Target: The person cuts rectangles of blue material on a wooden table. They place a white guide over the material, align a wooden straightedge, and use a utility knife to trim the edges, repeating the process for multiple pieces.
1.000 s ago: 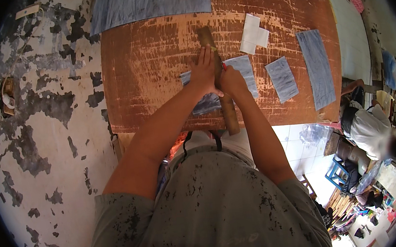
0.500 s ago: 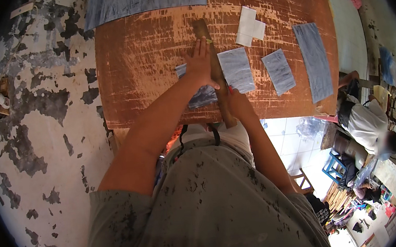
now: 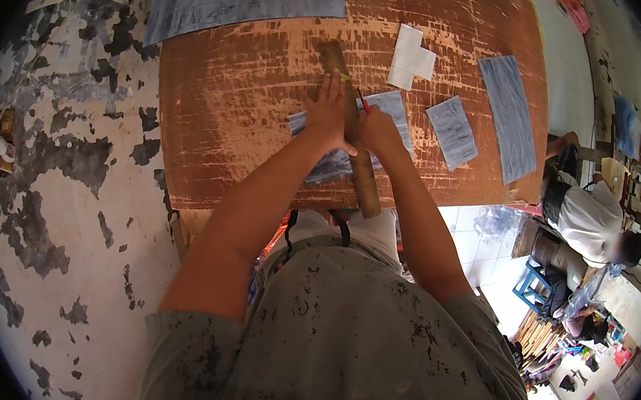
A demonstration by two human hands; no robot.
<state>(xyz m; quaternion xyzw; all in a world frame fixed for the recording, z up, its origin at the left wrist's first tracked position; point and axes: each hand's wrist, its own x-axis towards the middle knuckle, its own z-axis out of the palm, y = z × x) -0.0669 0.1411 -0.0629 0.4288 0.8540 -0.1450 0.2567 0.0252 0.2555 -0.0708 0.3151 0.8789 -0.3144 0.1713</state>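
My left hand (image 3: pixel 325 123) lies flat with spread fingers on a long dark wooden strip (image 3: pixel 363 181), pressing it onto a marbled blue-grey sheet (image 3: pixel 392 106). The sheet shows on both sides of the strip; its middle is covered. Right of the strip, my right hand (image 3: pixel 381 130) is closed around a slim red-handled knife (image 3: pixel 365 105) whose thin dark tip points away from me along the strip's edge. A small yellowish mark (image 3: pixel 344 77) shows on the strip by my left fingertips.
The scratched brown board (image 3: pixel 233 78) carries a large blue-grey sheet (image 3: pixel 242 1) at the far left, a white angular template (image 3: pixel 409 59), a small grey piece (image 3: pixel 453 133) and a longer grey strip (image 3: pixel 508 119). A peeling wall (image 3: pixel 84 198) borders the left; another person (image 3: pixel 588 211) sits at the right.
My right hand has slid away from me along the wooden strip with the knife, from near the board's front edge to beside my left hand. The left hand stays on the strip.
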